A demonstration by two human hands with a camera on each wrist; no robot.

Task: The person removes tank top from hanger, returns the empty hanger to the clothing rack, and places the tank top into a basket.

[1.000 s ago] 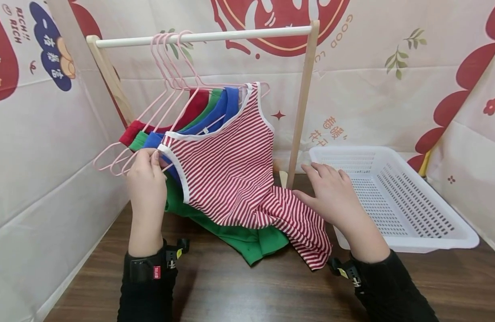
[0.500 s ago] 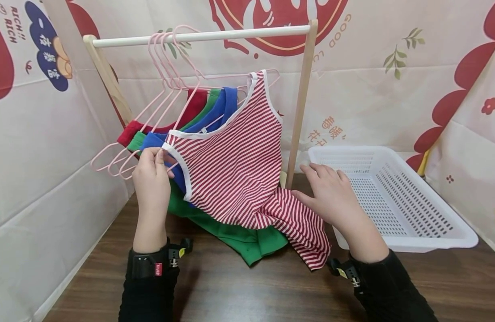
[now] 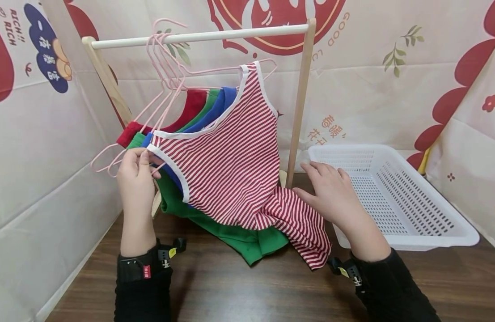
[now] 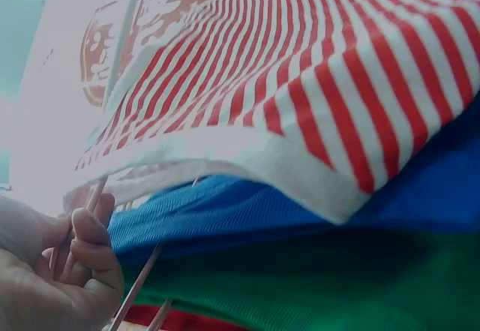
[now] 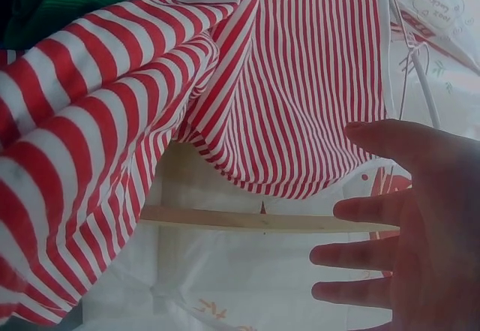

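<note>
A red-and-white striped tank top (image 3: 235, 161) hangs on a pink hanger (image 3: 172, 71) whose hook is raised above the white rail (image 3: 199, 36) of a small wooden rack. My left hand (image 3: 136, 172) pinches the hanger's lower end by the top's shoulder (image 4: 225, 147); its fingers (image 4: 90, 233) curl round the pink wire. My right hand (image 3: 332, 192) lies flat with straight fingers (image 5: 375, 252) beside the top's hem (image 3: 303, 228), which spills onto the table. Behind the striped top hang blue (image 3: 223, 105), green (image 3: 209, 105) and red (image 3: 192, 105) garments on pink hangers.
A white perforated basket (image 3: 396, 197) stands on the brown wooden table (image 3: 247, 286) at the right. The rack's wooden post (image 3: 301, 98) rises between the clothes and the basket. Printed cloth walls close in at the left, back and right.
My left hand has lifted the striped top's hanger up and a little left, so its hook now stands above the rail. My right hand has stayed by the hem.
</note>
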